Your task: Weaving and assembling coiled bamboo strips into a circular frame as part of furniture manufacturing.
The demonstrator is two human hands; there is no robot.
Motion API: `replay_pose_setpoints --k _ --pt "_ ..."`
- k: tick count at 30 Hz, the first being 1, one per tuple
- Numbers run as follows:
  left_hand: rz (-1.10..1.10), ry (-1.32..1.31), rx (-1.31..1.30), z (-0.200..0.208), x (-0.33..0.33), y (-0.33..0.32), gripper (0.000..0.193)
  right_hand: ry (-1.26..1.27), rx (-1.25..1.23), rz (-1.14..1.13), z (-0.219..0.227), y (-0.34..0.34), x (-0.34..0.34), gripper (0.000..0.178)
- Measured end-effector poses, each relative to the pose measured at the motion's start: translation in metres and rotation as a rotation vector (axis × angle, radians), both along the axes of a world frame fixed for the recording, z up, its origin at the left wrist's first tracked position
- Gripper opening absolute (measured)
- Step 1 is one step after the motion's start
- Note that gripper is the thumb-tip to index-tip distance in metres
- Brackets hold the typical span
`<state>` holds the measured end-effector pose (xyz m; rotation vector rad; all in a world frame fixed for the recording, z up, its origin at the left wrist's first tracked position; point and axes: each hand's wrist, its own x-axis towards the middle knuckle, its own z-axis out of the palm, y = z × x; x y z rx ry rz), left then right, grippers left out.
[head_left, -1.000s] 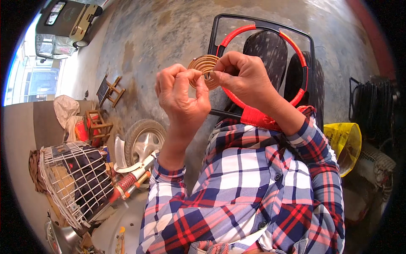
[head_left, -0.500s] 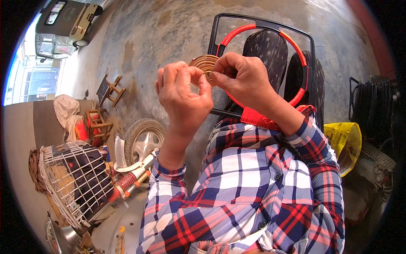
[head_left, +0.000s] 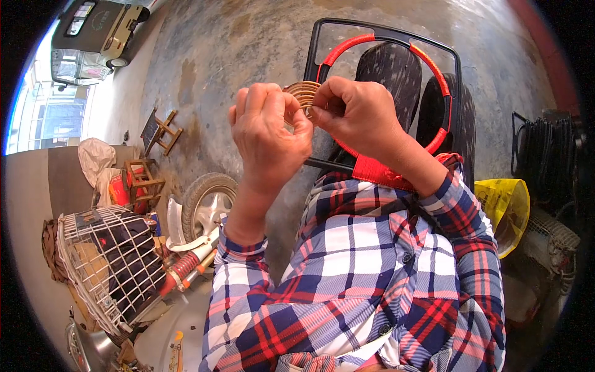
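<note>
A small coil of tan wound strand (head_left: 302, 94) sits between my two hands, held up in front of me. My left hand (head_left: 268, 131) curls around its left side with the fingers closed on it. My right hand (head_left: 356, 115) pinches its right edge with thumb and forefinger. Most of the coil is hidden behind my fingers. Behind the hands stands a black chair frame (head_left: 456, 68) with a hoop wrapped in red cord (head_left: 429, 62). Both my sleeves are red, white and blue plaid.
A white wire basket (head_left: 105, 266) on a small cycle with a tyre (head_left: 204, 201) stands at lower left. Small wooden stools (head_left: 158, 130) lie on the concrete floor, with a vehicle (head_left: 93, 34) at top left. A yellow bag (head_left: 505, 208) and black coiled hose (head_left: 545, 155) are at right.
My fingers have shifted slightly on the coil, with the left fingers closing more tightly over it. The hands stay in the same place.
</note>
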<state>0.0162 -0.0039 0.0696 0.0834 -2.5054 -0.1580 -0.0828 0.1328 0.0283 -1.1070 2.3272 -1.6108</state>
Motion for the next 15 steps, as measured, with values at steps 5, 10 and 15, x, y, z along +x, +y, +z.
replay_pose_setpoints --k 5,10,15 --pt "-0.003 -0.022 -0.017 0.0018 -0.0005 -0.0016 0.02 0.183 -0.027 -0.06 0.0001 -0.0016 0.0043 0.018" --pt "-0.017 -0.019 -0.061 0.0038 -0.0014 -0.0008 0.02 0.343 -0.019 -0.06 0.0019 -0.0019 0.0045 0.017" --pt "-0.058 0.019 -0.113 -0.0005 -0.0047 -0.0037 0.016 0.462 -0.074 -0.022 0.0049 -0.003 -0.0019 0.018"
